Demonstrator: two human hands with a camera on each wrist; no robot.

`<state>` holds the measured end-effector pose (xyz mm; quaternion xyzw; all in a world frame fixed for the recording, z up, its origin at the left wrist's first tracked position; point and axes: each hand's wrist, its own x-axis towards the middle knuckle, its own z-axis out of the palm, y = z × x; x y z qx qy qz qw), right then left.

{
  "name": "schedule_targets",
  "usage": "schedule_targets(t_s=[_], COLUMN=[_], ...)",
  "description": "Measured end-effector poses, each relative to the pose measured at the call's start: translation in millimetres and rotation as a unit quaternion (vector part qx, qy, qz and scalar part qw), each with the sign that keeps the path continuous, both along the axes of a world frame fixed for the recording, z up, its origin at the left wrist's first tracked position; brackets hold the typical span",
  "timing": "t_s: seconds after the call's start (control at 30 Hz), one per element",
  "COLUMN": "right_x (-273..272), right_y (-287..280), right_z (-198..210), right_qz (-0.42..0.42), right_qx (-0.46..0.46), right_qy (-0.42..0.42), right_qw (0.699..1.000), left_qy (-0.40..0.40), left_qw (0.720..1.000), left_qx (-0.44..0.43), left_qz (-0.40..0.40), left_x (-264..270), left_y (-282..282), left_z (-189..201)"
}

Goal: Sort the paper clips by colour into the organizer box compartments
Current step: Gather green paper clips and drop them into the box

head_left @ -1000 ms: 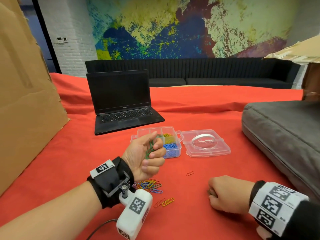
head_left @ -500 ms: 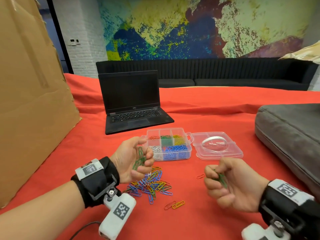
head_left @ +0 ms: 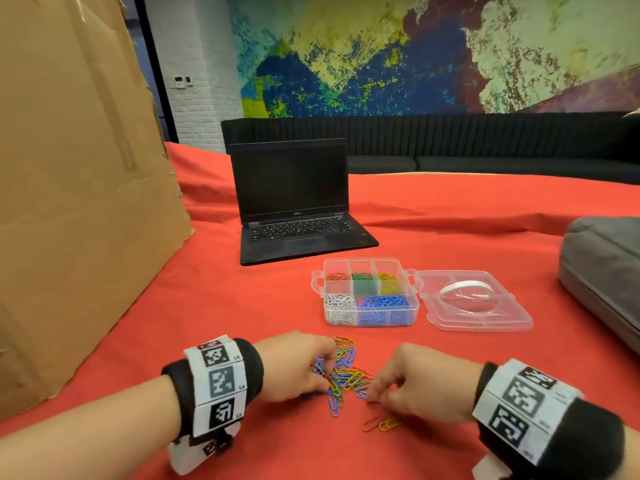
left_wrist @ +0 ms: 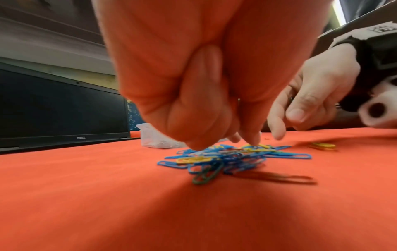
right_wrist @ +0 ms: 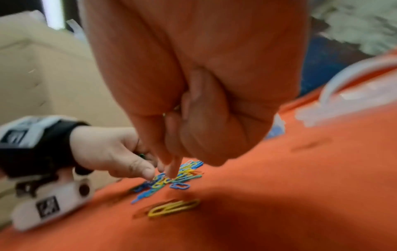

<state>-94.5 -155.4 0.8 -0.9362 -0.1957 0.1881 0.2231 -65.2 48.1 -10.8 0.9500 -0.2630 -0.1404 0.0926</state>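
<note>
A pile of mixed paper clips (head_left: 343,372), mostly blue and yellow, lies on the red cloth in front of the clear organizer box (head_left: 360,260). The box holds red, green and yellow clips in its back row, white and blue in front. My left hand (head_left: 311,368) is down on the pile's left side, fingertips touching it, its other fingers curled round green clips, of which a speck shows in the right wrist view. My right hand (head_left: 377,393) touches the pile's right edge, fingers curled; a dark clip seems tucked in them. A red and a yellow clip (head_left: 381,423) lie apart, nearer me.
The box's clear lid (head_left: 478,299) lies open to its right. An open black laptop (head_left: 294,188) stands behind the box. A big cardboard sheet (head_left: 69,202) walls off the left side, and a grey cushion (head_left: 606,271) lies at the right.
Both hands, which were raised with green clips in them, have come down onto the pile. The head view has shifted left and down.
</note>
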Motion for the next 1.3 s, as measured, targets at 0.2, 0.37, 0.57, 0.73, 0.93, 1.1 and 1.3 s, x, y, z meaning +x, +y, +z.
schedule_targets(t_s=[0.2, 0.37, 0.57, 0.73, 0.93, 1.1, 1.3], right_x=[10.9, 12.3, 10.8, 9.5, -0.2, 6.9, 20.7], right_y=[0.2, 8.9, 4.6, 5.8, 1.0, -15.0, -27.4], right_z=[-2.5, -5.8, -6.3, -6.8, -1.9, 5.5, 12.4], right_qz=[-0.022, -0.006, 0.02, 0.025, 0.024, -0.094, -0.238], right_qx=[-0.063, -0.131, -0.15, -0.121, -0.14, 0.116, 0.462], right_qy=[-0.119, -0.144, -0.142, -0.135, -0.111, 0.101, 0.416], right_qw=[0.991, 0.981, 0.978, 0.983, 0.984, 0.984, 0.746], left_qy=[-0.03, -0.038, -0.052, -0.052, -0.053, -0.058, -0.055], left_qw=[0.998, 0.998, 0.998, 0.996, 0.996, 0.993, 0.989], left_qx=[0.038, 0.037, -0.004, 0.017, 0.042, 0.048, 0.11], left_qz=[-0.04, -0.046, -0.017, -0.068, -0.063, -0.09, -0.078], left_x=[-2.8, 0.5, -0.3, -8.0, -8.7, -12.9, -13.4], left_y=[-5.0, -4.7, 3.1, -8.1, -13.4, -11.8, -12.4], left_z=[-0.7, 1.0, -1.8, -1.1, -0.6, 2.0, 0.4])
